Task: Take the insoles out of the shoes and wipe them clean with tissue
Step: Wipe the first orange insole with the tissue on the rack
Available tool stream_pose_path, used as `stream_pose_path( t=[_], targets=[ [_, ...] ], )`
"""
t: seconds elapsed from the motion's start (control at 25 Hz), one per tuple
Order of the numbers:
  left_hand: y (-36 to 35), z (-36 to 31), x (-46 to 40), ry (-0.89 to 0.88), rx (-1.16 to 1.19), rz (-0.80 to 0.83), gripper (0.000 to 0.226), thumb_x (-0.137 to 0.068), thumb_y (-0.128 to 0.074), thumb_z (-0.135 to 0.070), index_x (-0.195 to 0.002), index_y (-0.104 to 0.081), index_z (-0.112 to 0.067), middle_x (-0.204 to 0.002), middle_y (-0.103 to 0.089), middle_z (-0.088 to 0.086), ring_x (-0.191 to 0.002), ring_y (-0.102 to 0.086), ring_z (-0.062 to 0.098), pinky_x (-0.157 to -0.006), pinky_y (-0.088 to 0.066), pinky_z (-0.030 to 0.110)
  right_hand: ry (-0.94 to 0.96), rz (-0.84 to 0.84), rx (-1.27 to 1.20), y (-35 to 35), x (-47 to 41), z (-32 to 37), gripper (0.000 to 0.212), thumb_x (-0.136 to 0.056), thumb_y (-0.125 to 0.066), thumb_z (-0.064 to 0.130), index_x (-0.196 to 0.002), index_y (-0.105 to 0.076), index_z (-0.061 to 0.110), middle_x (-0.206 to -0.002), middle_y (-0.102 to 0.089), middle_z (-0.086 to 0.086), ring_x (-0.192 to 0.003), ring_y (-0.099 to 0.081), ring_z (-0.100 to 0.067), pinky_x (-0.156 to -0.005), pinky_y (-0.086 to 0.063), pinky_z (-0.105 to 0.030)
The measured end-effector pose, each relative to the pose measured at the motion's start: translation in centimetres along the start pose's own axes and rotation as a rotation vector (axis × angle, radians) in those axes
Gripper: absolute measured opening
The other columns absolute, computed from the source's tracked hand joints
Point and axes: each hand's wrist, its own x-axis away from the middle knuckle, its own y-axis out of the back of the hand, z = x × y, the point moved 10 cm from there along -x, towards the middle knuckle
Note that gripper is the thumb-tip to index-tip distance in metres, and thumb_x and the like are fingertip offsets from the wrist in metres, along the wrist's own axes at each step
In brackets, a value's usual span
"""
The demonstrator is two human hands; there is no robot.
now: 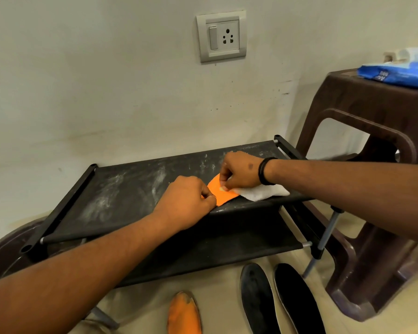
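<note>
An orange foam insole is held flat on the dusty black fabric top shelf of a low shoe rack and is pressed with a crumpled white tissue.

The near end of the insole is pinned by the left hand, its fingers curled down onto it. The tissue is gripped in the curled fingers of the right hand, pressed against the insole's far end. A second orange insole and two black insoles are laid on the floor below. A blue tissue pack is seen on a brown plastic stool to the right.
</note>
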Motion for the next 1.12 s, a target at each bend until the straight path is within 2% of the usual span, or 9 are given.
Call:
stream_pose_path(
  t=[0.12, 0.24, 0.36, 0.44, 0.6, 0.72, 0.84, 1.0, 1.12],
  targets=[
    [-0.2, 0.1, -0.1, -0.002, -0.006, 0.006, 0.023, -0.087, -0.063, -0.028, -0.074, -0.079, -0.020, -0.082, -0.076, -0.009, -0.067, -0.068, 0.012, -0.069, -0.060, 0.037, -0.032, -0.055, 0.076, 0.4, -0.6, -0.2, 0.012, -0.087, -0.065, 0.014, -0.092, -0.073, 0.007, -0.093, -0.073, -0.009, -0.085, -0.067, -0.025, -0.080, -0.057, -0.039],
    [-0.1, 0.2, -0.1, -0.001, -0.002, 0.005, 0.023, -0.088, -0.062, -0.029, -0.075, -0.080, -0.021, -0.083, -0.076, -0.010, -0.067, -0.068, 0.012, -0.069, -0.060, 0.036, -0.031, -0.022, 0.035, 0.0, -1.2, 0.2, 0.009, -0.086, -0.069, 0.014, -0.091, -0.075, 0.010, -0.095, -0.074, -0.006, -0.084, -0.067, -0.020, -0.076, -0.055, -0.032],
    [0.0, -0.2, 0.1, -0.006, -0.012, 0.001, 0.021, -0.088, -0.063, -0.028, -0.077, -0.080, -0.023, -0.085, -0.076, -0.012, -0.067, -0.067, 0.010, -0.068, -0.059, 0.032, -0.052, -0.078, 0.084, 0.4, -1.3, 0.1, 0.013, -0.087, -0.063, 0.011, -0.094, -0.074, 0.009, -0.096, -0.073, -0.008, -0.087, -0.068, -0.024, -0.079, -0.058, -0.038],
    [0.2, -0.2, 0.1, -0.003, -0.009, -0.002, 0.021, -0.088, -0.063, -0.028, -0.079, -0.081, -0.022, -0.084, -0.075, -0.012, -0.067, -0.068, 0.011, -0.068, -0.060, 0.033, -0.036, -0.046, 0.012, 0.1, -1.6, 0.1, 0.011, -0.086, -0.066, 0.010, -0.092, -0.075, 0.009, -0.096, -0.074, -0.006, -0.088, -0.068, -0.021, -0.082, -0.057, -0.034],
    [0.0, -0.2, 0.2, 0.002, -0.011, 0.005, 0.022, -0.089, -0.062, -0.028, -0.077, -0.080, -0.021, -0.083, -0.075, -0.010, -0.067, -0.068, 0.011, -0.067, -0.060, 0.036, -0.062, -0.118, 0.105, 0.6, -1.5, -0.2, 0.009, -0.088, -0.061, 0.010, -0.084, -0.069, 0.012, -0.088, -0.071, -0.005, -0.083, -0.065, -0.023, -0.075, -0.056, -0.036],
    [0.1, 0.0, 0.1, 0.003, -0.020, -0.001, 0.023, -0.087, -0.062, -0.027, -0.072, -0.078, -0.021, -0.080, -0.075, -0.009, -0.064, -0.066, 0.012, -0.064, -0.059, 0.038, -0.007, -0.065, -0.003, -0.3, -1.3, 0.4, 0.013, -0.089, -0.064, 0.013, -0.093, -0.076, 0.011, -0.095, -0.074, -0.003, -0.088, -0.068, -0.019, -0.081, -0.056, -0.033],
    [0.1, -0.1, 0.1, 0.007, -0.014, -0.001, 0.021, -0.088, -0.063, -0.028, -0.078, -0.080, -0.022, -0.084, -0.076, -0.011, -0.068, -0.067, 0.010, -0.068, -0.060, 0.035, -0.075, -0.170, 0.119, 0.7, -1.3, -0.8, 0.017, -0.090, -0.058, 0.013, -0.097, -0.074, 0.014, -0.099, -0.072, -0.008, -0.090, -0.066, -0.027, -0.077, -0.056, -0.038],
    [0.2, -0.1, 0.2, 0.001, -0.020, -0.011, 0.022, -0.086, -0.062, -0.028, -0.073, -0.079, -0.021, -0.079, -0.075, -0.010, -0.065, -0.067, 0.012, -0.065, -0.059, 0.038, 0.008, -0.054, 0.024, -0.4, -0.9, 0.2, 0.014, -0.089, -0.064, 0.015, -0.097, -0.076, 0.011, -0.100, -0.075, -0.004, -0.090, -0.068, -0.019, -0.079, -0.053, -0.028],
    [0.0, -0.2, 0.1, 0.006, -0.010, -0.006, 0.021, -0.088, -0.064, -0.028, -0.077, -0.080, -0.022, -0.083, -0.076, -0.011, -0.068, -0.068, 0.010, -0.069, -0.060, 0.035, -0.033, -0.096, 0.079, 0.9, -0.2, -1.1, 0.011, -0.089, -0.067, 0.020, -0.095, -0.075, 0.014, -0.100, -0.074, -0.004, -0.089, -0.067, -0.021, -0.080, -0.054, -0.033]
  ],
)
